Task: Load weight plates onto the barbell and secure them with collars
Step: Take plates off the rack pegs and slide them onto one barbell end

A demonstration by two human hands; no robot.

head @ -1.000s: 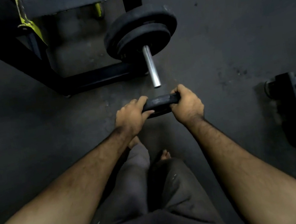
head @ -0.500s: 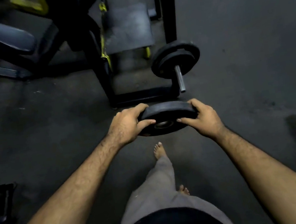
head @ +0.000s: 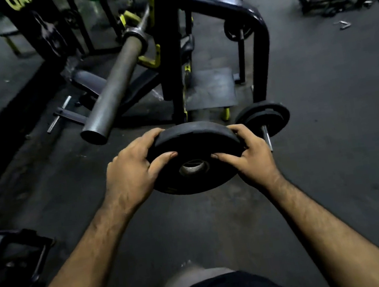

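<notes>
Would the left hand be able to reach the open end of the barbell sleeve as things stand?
Probably not yet: the left hand shares the grip on the weight plate. The path to the barbell sleeve looks clear.

A dark, scuffed rubber gym floor [head: 331,146] fills the scene. On it stands a black and yellow rack frame [head: 173,72], with a dark square mat [head: 212,88] just beside its base. Small metal pieces [head: 344,24] lie scattered far right.
</notes>
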